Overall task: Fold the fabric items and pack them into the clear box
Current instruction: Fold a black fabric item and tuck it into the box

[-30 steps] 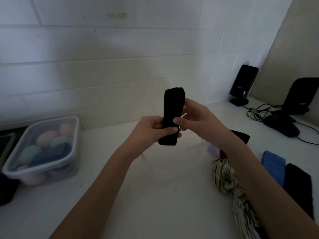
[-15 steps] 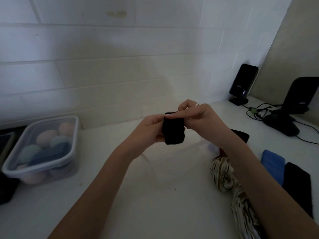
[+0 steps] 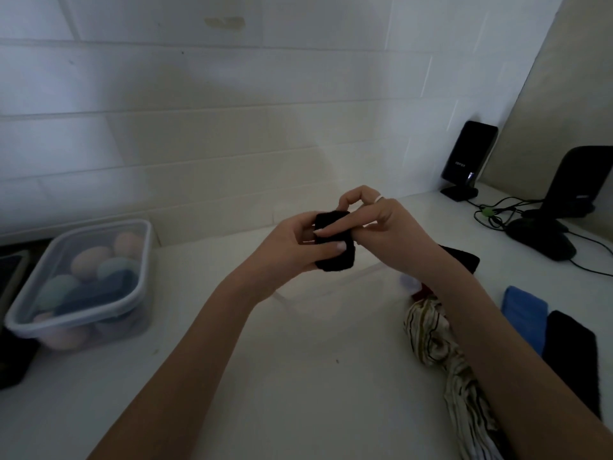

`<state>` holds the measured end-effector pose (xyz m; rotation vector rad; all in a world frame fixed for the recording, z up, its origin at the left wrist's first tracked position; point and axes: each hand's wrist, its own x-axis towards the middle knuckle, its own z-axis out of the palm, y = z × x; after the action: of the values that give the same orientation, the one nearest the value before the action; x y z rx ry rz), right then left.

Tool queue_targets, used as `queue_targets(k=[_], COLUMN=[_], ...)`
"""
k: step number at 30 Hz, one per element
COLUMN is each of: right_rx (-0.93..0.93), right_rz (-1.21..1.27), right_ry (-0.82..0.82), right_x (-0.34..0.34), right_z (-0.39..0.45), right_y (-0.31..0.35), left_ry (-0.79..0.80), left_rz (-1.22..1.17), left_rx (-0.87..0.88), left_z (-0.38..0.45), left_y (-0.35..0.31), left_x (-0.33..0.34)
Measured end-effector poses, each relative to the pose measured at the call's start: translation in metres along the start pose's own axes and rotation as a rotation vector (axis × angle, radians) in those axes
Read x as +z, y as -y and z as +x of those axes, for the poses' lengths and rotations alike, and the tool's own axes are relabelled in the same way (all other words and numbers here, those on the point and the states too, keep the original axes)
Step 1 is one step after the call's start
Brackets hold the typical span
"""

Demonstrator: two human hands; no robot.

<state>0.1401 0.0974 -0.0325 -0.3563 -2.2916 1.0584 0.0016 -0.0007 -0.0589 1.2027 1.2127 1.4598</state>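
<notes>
Both hands, left [image 3: 292, 247] and right [image 3: 381, 220], fingers clamped on black cloth [image 3: 335, 242], long axis near upright, clear box [image 3: 331, 287] directly beneath on tabletop [image 3: 298, 376].

Dim light. White tiled wall [image 3: 232, 104] at the back, a faint yellowish smear [image 3: 225, 22] high on it. A beige panel [image 3: 570, 94] leans in at the right. White bench [image 3: 298, 376] below, meeting the wall. Two black speakers [image 3: 467, 161] [image 3: 577, 184] stand at the far right corner, dark cables [image 3: 497, 212] trailing between them.
</notes>
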Motion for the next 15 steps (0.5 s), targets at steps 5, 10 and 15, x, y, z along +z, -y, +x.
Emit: queue_targets(k=[5,10,15], right_rx=[0.15,0.192,0.209], right_rz=[0.165,0.03,0.016], right_ry=[0.028,0.042,-0.006], right_x=[-0.009,-0.005,-0.003], right_z=[-0.004,-0.002,0.001], right_y=[0.011,0.006,0.003], left_ry=[-0.142,-0.137,-0.13], left_rz=[0.16,0.25,0.337], left_rx=[0.047,0.037,0.015], left_z=[0.002,0.002,0.002], left_y=[0.001,0.005,0.005], left_x=[-0.006,-0.005,-0.004])
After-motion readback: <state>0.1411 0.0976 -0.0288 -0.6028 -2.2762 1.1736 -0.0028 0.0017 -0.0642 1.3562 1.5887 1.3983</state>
